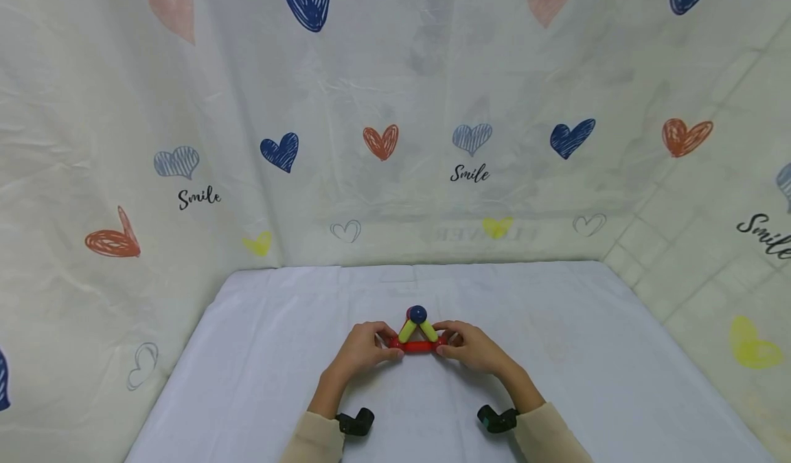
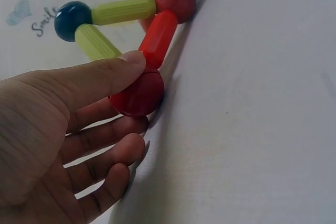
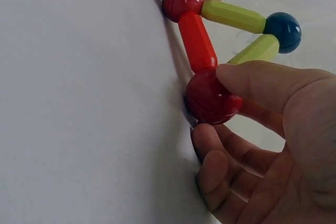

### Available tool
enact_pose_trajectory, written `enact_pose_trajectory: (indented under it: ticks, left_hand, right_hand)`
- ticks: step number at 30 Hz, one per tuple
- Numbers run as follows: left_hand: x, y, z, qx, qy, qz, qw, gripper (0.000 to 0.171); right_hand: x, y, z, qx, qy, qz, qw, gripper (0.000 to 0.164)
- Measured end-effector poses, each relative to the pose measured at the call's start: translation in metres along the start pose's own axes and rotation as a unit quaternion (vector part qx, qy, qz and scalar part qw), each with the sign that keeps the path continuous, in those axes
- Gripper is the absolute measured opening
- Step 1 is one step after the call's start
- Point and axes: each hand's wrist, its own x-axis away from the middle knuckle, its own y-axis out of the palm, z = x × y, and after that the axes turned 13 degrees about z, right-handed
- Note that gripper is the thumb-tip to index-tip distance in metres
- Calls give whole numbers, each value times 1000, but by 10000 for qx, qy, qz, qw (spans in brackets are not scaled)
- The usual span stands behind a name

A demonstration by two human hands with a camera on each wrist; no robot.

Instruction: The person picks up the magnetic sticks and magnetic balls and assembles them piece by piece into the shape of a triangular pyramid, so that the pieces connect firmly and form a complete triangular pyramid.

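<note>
A triangular frame of ball-and-stick magnetic toy pieces stands low over the white cloth. Its base is a red stick [image 1: 420,346] between two red balls. Two yellow-green sticks [image 1: 428,331] rise from these to a dark blue ball [image 1: 418,314]. Behind that ball, a bit of red shows in the head view, mostly hidden. My left hand [image 1: 366,346] pinches the left red ball [image 2: 139,95] between thumb and fingers, the lower fingers loosely bent beneath. On the opposite side, the right red ball [image 3: 210,98] is pinched by my right hand [image 1: 474,347] in the same way.
A white cloth [image 1: 296,325] covers the table, with slight creases. A pale curtain [image 1: 420,85] printed with hearts and "Smile" hangs behind and along the sides. Each wrist carries a small black camera, one at the left [image 1: 356,422] and one at the right [image 1: 497,419].
</note>
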Motion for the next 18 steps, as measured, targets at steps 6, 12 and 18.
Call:
enact_pose_trajectory:
  ticks: [6, 12, 18]
  left_hand:
    - [1, 0, 2, -8, 7, 52, 10000, 31]
    - [2, -1, 3, -13, -24, 40, 10000, 31]
    - [2, -1, 4, -21, -37, 36, 10000, 31]
  right_hand:
    - [0, 0, 1, 29, 7, 19, 10000, 45]
    - [1, 0, 1, -26, -9, -4, 10000, 46]
    - [2, 0, 1, -77, -30, 25, 10000, 45]
